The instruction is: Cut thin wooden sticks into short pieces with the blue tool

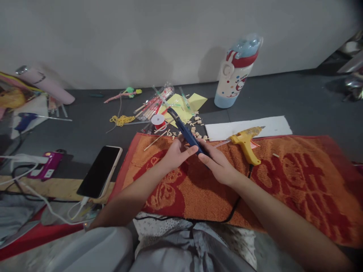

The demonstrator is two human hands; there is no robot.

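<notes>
Both hands meet over an orange and red towel [297,181]. My right hand [217,162] is closed round the handle of a dark blue cutting tool [184,130] whose tip points away to the upper left. My left hand [177,153] touches the same tool, fingers curled against its handle near the middle. Small cut wooden pieces [197,126] lie scattered just beyond the tool's tip. A yellow glue gun [245,141] rests on the towel just right of my right hand.
A phone [99,172] lies face up left of the towel. A red thread spool [158,121], wooden sticks in plastic [153,104], yellow paper [195,102] and yellow cord [121,120] lie beyond. A child's bottle [236,73] stands by the wall. White foam strip [246,128].
</notes>
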